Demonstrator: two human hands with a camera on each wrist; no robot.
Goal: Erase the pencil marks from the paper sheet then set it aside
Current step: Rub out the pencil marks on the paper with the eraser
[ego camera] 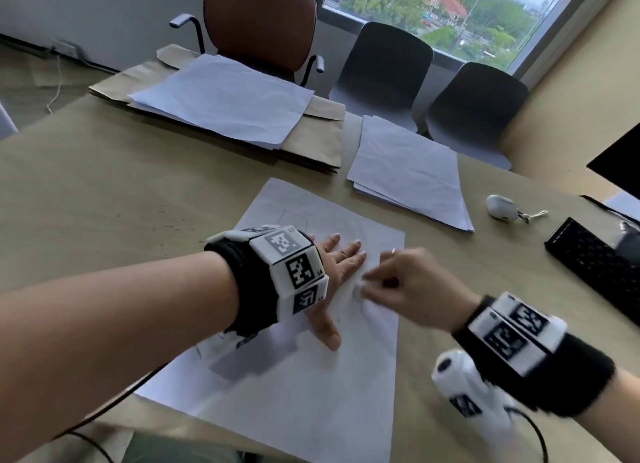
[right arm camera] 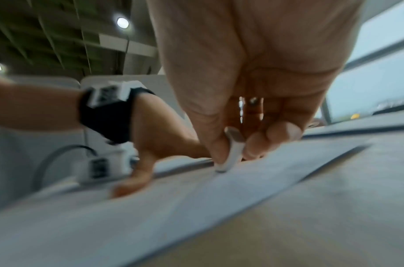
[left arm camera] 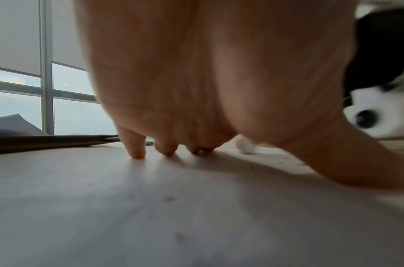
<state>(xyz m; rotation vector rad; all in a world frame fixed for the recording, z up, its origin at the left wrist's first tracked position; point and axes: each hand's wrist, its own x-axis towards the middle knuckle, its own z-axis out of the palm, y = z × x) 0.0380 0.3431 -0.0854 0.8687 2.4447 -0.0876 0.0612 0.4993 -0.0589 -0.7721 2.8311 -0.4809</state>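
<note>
A white paper sheet (ego camera: 304,386) with faint pencil lines near its far end lies on the tan table (ego camera: 104,203). My left hand (ego camera: 337,265) lies flat on the sheet with fingers spread, pressing it down; the left wrist view shows its fingertips (left arm camera: 137,153) on the paper (left arm camera: 150,207). Just to the right, my right hand (ego camera: 398,282) pinches a small white eraser (ego camera: 358,289) between thumb and fingers. The eraser (right arm camera: 231,155) touches the sheet (right arm camera: 196,198) with its tip. The right hand looks blurred.
Two other stacks of white paper lie beyond: one (ego camera: 221,95) on brown envelopes at the far left, one (ego camera: 412,168) at the far right. A white earbud case (ego camera: 500,206) and a black keyboard (ego camera: 595,265) sit at the right. Chairs (ego camera: 259,22) stand behind the table.
</note>
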